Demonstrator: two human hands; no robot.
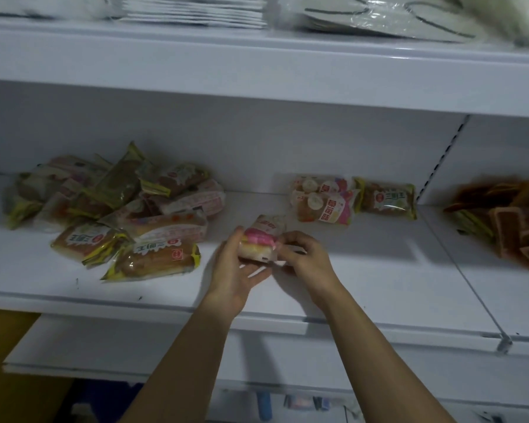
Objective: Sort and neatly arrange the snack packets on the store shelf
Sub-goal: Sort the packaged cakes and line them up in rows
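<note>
A pink-and-white snack packet [258,244] is held just above the shelf [364,270], cradled by the left hand [232,270] and pinched at its crinkly end seal by the right hand [303,254]. Probably light, squishy and slippery, so best gripped by the sides.

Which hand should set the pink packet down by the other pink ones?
Probably the right hand: it pinches the pink packet on the side nearer the two pink packets. The left hand would have to cross over.
</note>
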